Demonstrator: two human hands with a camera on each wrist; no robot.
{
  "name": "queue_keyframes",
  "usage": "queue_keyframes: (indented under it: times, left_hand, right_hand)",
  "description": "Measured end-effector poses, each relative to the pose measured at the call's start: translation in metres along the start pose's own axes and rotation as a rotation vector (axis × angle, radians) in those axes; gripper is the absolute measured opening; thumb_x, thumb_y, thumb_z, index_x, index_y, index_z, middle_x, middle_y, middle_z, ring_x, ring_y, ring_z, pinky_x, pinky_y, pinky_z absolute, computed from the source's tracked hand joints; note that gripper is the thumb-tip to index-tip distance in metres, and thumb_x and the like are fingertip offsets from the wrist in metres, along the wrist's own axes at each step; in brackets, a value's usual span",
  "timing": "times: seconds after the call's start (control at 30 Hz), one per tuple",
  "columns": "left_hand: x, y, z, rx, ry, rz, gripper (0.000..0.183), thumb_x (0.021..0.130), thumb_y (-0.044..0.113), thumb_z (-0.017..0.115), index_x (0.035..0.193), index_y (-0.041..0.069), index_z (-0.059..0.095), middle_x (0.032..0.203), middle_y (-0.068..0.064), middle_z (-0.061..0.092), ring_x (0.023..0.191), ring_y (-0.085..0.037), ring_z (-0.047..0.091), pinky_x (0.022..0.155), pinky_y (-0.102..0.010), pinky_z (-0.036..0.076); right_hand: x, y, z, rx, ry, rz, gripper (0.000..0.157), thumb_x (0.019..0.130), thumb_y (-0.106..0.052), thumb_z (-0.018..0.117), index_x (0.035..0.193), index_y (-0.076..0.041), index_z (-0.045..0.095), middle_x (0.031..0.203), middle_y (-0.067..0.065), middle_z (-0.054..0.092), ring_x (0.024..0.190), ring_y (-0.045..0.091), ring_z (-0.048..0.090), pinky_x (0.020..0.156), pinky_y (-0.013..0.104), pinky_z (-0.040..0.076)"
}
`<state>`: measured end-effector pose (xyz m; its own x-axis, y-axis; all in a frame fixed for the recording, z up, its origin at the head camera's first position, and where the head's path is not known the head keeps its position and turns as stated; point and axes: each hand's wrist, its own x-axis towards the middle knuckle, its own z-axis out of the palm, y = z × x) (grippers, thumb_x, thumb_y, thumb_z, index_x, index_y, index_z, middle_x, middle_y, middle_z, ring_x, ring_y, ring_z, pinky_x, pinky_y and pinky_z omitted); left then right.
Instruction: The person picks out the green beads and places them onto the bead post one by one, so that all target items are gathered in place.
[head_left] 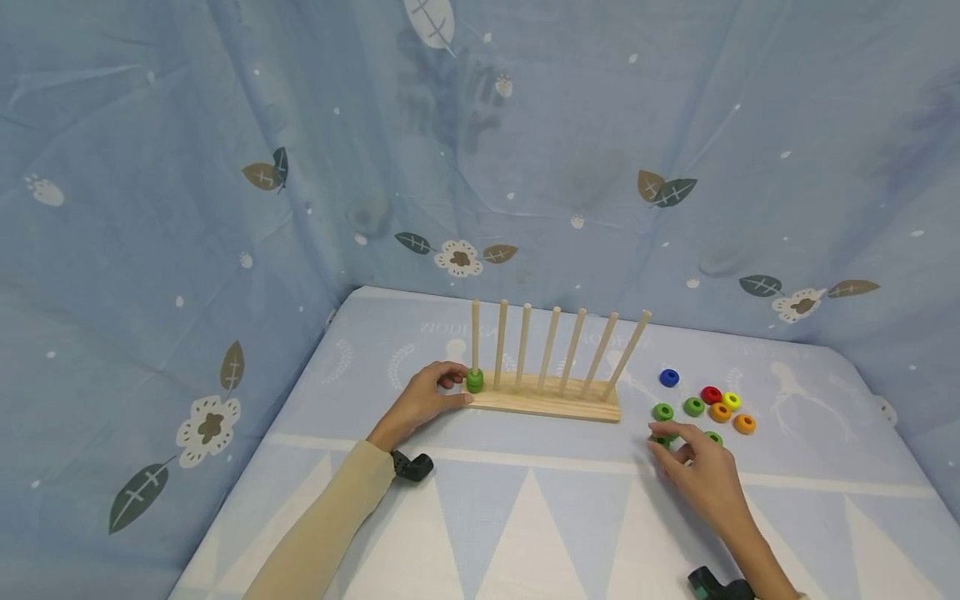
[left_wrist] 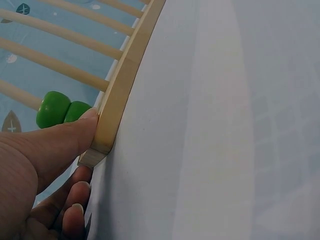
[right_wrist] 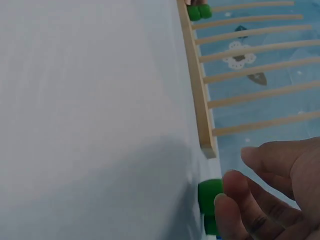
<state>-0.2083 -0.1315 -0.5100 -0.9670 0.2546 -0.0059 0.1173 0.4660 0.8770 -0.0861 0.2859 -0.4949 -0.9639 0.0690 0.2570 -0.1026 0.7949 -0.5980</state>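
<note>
On the patterned tabletop (head_left: 525,446), my right hand (head_left: 702,473), thumb and fingers parted, is at a green bead (right_wrist: 209,197).
I should pinch its sides squarely; farther left, my left hand (head_left: 426,396) grips the peg rack (head_left: 551,405) by its end.

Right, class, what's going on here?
A person's left hand holds the left end of a wooden peg stand. Two green beads sit on its leftmost peg; the other six pegs are bare. The right hand is at a loose green bead; contact is unclear. More loose beads lie to the stand's right.
</note>
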Motion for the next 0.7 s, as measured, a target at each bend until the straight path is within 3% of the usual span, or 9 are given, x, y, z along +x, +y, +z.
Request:
queue_keyframes:
  times: [0.17, 0.4, 0.7]
  left_hand:
    - [0.000, 0.000, 0.000, -0.001, -0.001, -0.002, 0.046, 0.085, 0.019, 0.084, 0.127, 0.013, 0.066, 0.113, -0.001, 0.062, 0.104, -0.021, 0.055, 0.094, -0.041, 0.045]
    - [0.000, 0.000, 0.001, 0.000, 0.004, -0.002, 0.047, 0.084, 0.019, 0.084, 0.127, 0.012, 0.066, 0.113, -0.001, 0.062, 0.104, -0.021, 0.055, 0.094, -0.041, 0.045]
    - [0.000, -0.001, 0.001, -0.004, 0.005, 0.001, 0.046, 0.084, 0.020, 0.084, 0.126, 0.013, 0.066, 0.113, -0.001, 0.062, 0.103, -0.021, 0.055, 0.093, -0.041, 0.044]
  right_hand:
    - [-0.006, 0.008, -0.005, -0.038, -0.003, 0.027, 0.031, 0.085, -0.013, 0.082, 0.115, -0.014, 0.072, 0.083, 0.001, 0.060, 0.054, 0.006, 0.052, 0.047, 0.024, 0.040]
    - [-0.011, 0.012, -0.011, -0.050, 0.012, 0.012, 0.033, 0.084, -0.010, 0.082, 0.115, -0.013, 0.072, 0.103, 0.008, 0.065, 0.056, 0.004, 0.054, 0.046, 0.024, 0.042]
    - [-0.011, 0.025, -0.022, -0.117, -0.002, 0.070, 0.032, 0.084, -0.011, 0.082, 0.115, -0.009, 0.072, 0.113, 0.016, 0.062, 0.064, 0.014, 0.055, 0.048, 0.025, 0.042]
